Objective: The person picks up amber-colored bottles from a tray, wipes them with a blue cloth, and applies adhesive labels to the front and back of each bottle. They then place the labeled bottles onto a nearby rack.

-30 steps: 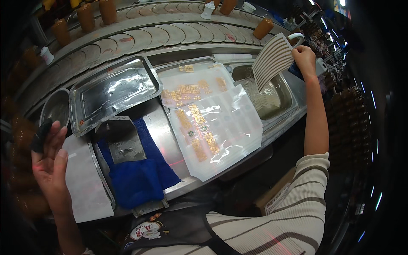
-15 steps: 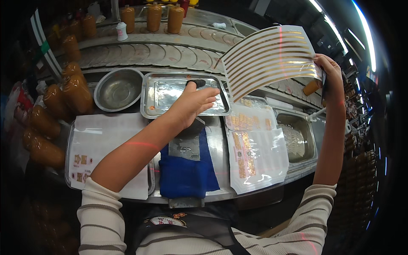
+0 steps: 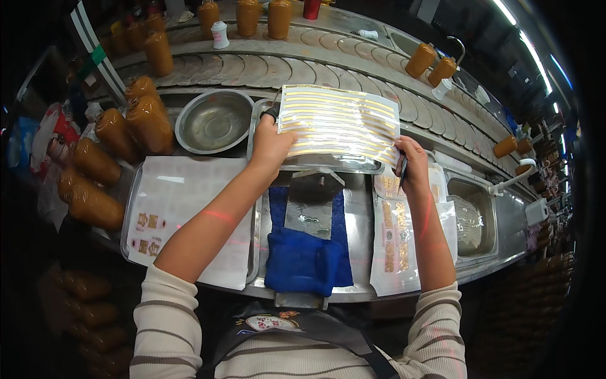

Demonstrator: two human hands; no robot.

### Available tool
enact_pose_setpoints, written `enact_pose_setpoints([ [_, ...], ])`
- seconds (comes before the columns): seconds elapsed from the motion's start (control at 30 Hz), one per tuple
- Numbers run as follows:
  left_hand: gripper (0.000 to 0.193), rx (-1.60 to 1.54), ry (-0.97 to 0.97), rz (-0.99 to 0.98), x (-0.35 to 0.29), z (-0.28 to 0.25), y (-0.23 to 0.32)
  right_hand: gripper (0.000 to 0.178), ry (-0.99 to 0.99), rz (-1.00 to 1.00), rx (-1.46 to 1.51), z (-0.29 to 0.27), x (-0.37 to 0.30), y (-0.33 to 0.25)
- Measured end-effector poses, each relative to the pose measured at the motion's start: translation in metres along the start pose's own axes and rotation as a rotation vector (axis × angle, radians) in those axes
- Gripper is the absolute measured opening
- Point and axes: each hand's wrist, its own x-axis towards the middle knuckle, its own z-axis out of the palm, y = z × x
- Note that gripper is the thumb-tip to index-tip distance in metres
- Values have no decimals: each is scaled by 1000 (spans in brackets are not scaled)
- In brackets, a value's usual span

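While both hands hold its opposite sides, a gold-striped sheet [image 3: 341, 120] stands raised over a steel tray [image 3: 350, 166], hiding most of it; whether the two touch I cannot tell. The left hand [image 3: 273, 146], partly closed, grips the sheet's left edge, thumb across the front. The right hand [image 3: 413, 163], curled nearly closed, pinches the lower right corner and also has a thin dark tool [image 3: 403, 170]. Just left of the tray sits a steel bowl [image 3: 214, 121]. Nearer the body, a blue cloth [image 3: 300, 265] drapes a metal stand [image 3: 309, 218]; a strip of steel counter [image 3: 362, 243] separates it from gold-marked sheets [image 3: 391, 271] partly behind the right forearm. Farther right is a sink [image 3: 495, 221].
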Motion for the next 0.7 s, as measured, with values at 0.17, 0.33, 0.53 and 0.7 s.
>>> enact_pose_setpoints([
  [0.17,39,246,-53,-111,3,-3,-9,22,-25,76,-190,-22,2,27],
  [0.33,37,338,-66,-114,8,-3,-18,23,-10,-103,-569,-31,15,35],
  [0.53,36,331,-47,-106,9,-4,-23,26,-48,-518,-1220,31,38,-3],
  [0.7,34,491,-19,-107,9,0,-22,46,-395,-369,-1629,60,67,9],
])
